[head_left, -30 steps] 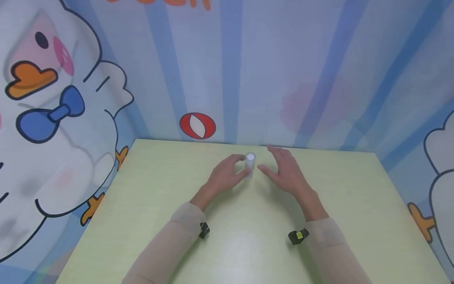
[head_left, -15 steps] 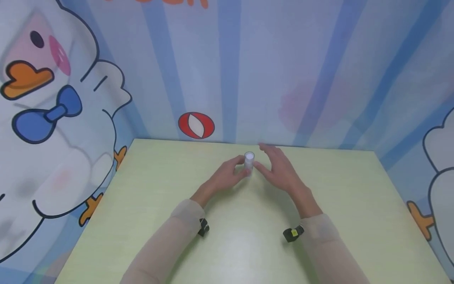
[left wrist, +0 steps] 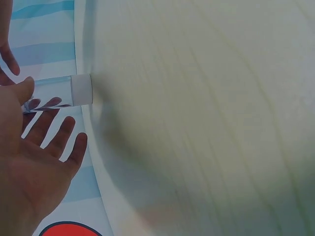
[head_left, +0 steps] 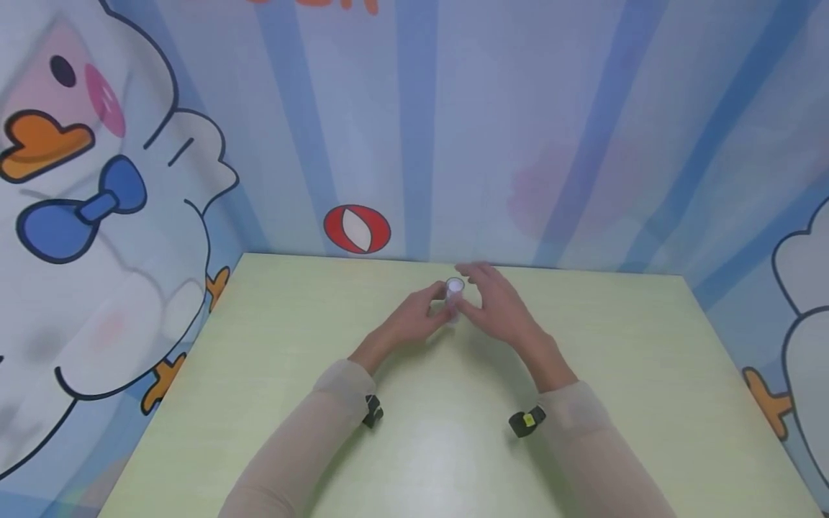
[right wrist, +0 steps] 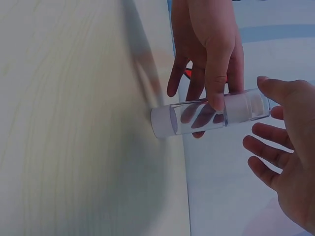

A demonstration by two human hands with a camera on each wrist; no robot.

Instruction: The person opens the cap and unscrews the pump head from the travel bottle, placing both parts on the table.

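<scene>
A small clear cosmetic bottle (head_left: 455, 286) stands upright near the table's far edge. It has a white base (right wrist: 162, 122), a white collar (right wrist: 237, 109) and a see-through cap (right wrist: 260, 104). My left hand (head_left: 417, 314) grips its body, thumb on the near side and fingers seen through the clear wall. From the other side my right hand (head_left: 500, 307) comes up to the cap, its thumb right at it. The remaining fingers of the right hand (right wrist: 295, 142) are spread and loosely bent, with a gap to the bottle in the right wrist view.
The pale green-yellow table (head_left: 414, 432) reaches back to a blue striped backdrop (head_left: 479, 129) printed with cartoon ducks and a red-and-white ball (head_left: 357, 229). Small black devices (head_left: 527, 420) are worn at both wrists.
My right hand has moved left, from beside the bottle to its cap. The left hand keeps its hold and the bottle stays in nearly the same place.
</scene>
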